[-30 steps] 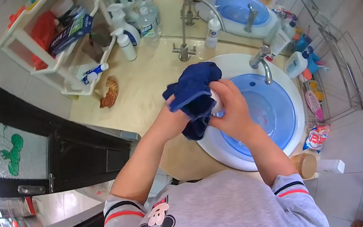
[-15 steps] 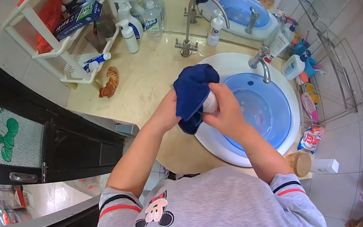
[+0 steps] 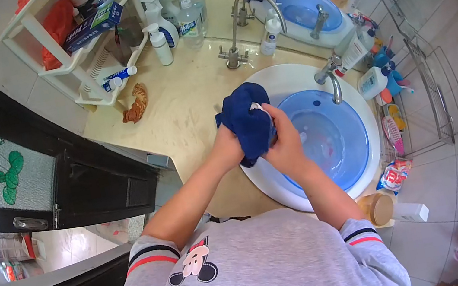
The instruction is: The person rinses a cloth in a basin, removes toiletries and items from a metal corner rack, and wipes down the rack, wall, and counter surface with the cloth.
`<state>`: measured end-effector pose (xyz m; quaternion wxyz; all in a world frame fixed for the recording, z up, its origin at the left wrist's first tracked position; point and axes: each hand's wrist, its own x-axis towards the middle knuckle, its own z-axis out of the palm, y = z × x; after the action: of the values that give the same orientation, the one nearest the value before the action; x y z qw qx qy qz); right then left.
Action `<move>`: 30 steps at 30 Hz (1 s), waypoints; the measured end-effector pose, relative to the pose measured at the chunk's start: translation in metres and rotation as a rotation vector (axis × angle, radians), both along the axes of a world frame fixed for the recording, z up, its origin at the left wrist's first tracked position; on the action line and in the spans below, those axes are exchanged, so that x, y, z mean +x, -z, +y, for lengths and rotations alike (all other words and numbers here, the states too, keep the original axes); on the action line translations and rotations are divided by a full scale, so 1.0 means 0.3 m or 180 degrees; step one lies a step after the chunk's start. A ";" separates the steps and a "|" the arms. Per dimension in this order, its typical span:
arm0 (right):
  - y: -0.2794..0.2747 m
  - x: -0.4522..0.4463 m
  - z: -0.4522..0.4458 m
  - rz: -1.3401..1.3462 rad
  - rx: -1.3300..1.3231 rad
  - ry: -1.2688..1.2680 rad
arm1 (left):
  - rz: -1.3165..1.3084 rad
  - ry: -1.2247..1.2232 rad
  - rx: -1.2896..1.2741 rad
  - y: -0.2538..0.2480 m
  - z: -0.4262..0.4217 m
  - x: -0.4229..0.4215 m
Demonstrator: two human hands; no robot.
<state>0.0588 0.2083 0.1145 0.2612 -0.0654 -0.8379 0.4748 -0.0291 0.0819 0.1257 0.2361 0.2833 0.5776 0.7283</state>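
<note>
A bunched dark blue cloth (image 3: 246, 118) is held up between both hands, at the left rim of the sink. My left hand (image 3: 228, 148) grips it from below and the left, its fingers mostly hidden under the folds. Closed on the cloth's right side is my right hand (image 3: 284, 140). A small white object (image 3: 257, 106) with a ridged edge shows among the folds near the right fingertips; its kind I cannot make out. The blue basin (image 3: 327, 144), set in a white rim, lies just right of the hands with some water in it.
A chrome tap (image 3: 329, 79) stands at the basin's back right, a curved spout (image 3: 233, 53) behind the hands. Spray bottles (image 3: 159, 23) and a white shelf rack (image 3: 49, 43) stand at back left. A brown twisted band (image 3: 136, 104) lies on the counter. A wire rack (image 3: 427, 83) hangs right.
The cloth has been turned and gathered more tightly, covering most of the white object. My left hand has moved slightly right and down, closer to the right hand.
</note>
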 end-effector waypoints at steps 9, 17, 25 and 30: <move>-0.085 0.013 -0.039 -0.0464 -0.0539 -0.0449 | 0.0630 0.0378 0.0344 0.000 0.013 -0.130; -0.089 0.026 -0.028 -0.1468 -0.1097 -0.0969 | 0.0918 0.0568 0.0053 -0.017 -0.041 -0.160; 0.034 0.046 -0.025 -0.1351 -0.4046 -0.2178 | 0.0386 0.0510 0.0365 -0.040 -0.058 -0.150; 0.009 0.028 -0.053 -0.0375 -0.2443 -0.0878 | -0.1463 -0.0330 0.1245 -0.007 -0.035 -0.145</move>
<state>0.0672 0.1924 0.1119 0.1034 -0.0722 -0.6144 0.7788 -0.0726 0.0714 0.1277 0.2640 0.1213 0.3716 0.8817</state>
